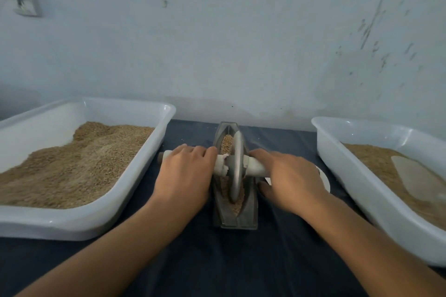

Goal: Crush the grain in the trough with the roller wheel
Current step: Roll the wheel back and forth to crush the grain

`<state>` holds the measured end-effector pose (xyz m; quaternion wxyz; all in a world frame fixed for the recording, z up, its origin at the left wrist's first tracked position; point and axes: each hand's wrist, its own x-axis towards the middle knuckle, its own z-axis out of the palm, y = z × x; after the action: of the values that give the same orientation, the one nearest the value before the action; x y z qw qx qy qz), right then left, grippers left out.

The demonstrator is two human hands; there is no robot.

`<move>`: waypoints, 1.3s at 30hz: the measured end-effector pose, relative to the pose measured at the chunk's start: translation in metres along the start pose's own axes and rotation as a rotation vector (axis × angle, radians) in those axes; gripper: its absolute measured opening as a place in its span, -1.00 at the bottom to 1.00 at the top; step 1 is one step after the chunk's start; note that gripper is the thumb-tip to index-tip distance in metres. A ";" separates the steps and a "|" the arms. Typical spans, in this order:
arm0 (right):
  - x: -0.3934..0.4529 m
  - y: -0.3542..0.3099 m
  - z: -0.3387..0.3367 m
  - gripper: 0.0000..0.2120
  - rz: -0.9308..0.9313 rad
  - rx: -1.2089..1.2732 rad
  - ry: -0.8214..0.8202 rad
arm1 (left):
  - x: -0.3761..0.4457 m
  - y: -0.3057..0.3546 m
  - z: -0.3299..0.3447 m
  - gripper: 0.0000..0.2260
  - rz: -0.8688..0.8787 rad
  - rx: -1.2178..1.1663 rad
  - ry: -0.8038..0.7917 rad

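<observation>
The left hand (184, 171) lies over the left end of the axle (255, 167), fingers curled down round it; the right hand (293, 179) covers the right end the same way, thumb low beside the trough (249, 212). Between the two hands the wheel (236, 166) stands upright on its rim in the trough, about midway along its length. Grain (226, 144) shows in the channel beyond the wheel and again on the near side, much of it looking whole.

The step in hand looks like the rolling itself, with a good deal left to crush. The next move calls for even downward pressure from both hands while the wheel is run along the channel, kept upright so it does not ride up the sides or push grain out over the ends.

The trough sits on the dark tabletop (217, 260) between two white trays (154, 149) of grain, one on each side.
</observation>
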<state>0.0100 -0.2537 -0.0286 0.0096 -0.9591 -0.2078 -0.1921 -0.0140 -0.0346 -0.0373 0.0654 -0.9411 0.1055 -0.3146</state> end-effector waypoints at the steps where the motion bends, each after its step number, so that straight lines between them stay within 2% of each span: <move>1: -0.004 -0.001 -0.002 -0.50 0.008 0.004 -0.010 | -0.002 0.001 -0.004 -0.66 0.009 0.001 0.006; 7: -0.010 -0.005 -0.003 -0.56 -0.022 -0.063 0.057 | -0.009 0.003 -0.002 -0.66 -0.007 0.018 -0.018; 13: 0.028 0.003 0.009 -0.64 0.019 -0.100 -0.004 | 0.013 -0.006 0.026 -0.65 -0.087 0.017 -0.109; 19: 0.073 0.023 0.029 -0.51 0.049 -0.049 -0.083 | 0.050 -0.013 0.052 -0.71 -0.119 0.053 -0.154; 24: 0.101 0.033 0.038 -0.25 0.037 -0.026 -0.129 | 0.070 -0.018 0.069 -0.48 -0.142 0.100 -0.111; 28: 0.124 0.037 0.033 -0.15 -0.013 -0.060 -0.209 | 0.083 -0.027 0.077 -0.36 -0.150 -0.022 -0.173; 33: 0.140 0.039 0.030 -0.11 -0.007 -0.043 -0.289 | 0.094 -0.032 0.077 -0.38 -0.166 -0.078 -0.253; 39: 0.130 0.036 0.032 -0.19 0.000 -0.048 -0.204 | 0.088 -0.028 0.077 -0.43 -0.173 -0.061 -0.219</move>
<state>0.1455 -0.2322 -0.0079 -0.0343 -0.9736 -0.2030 -0.0984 0.1055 -0.0243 -0.0424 0.0203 -0.9769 0.0256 -0.2112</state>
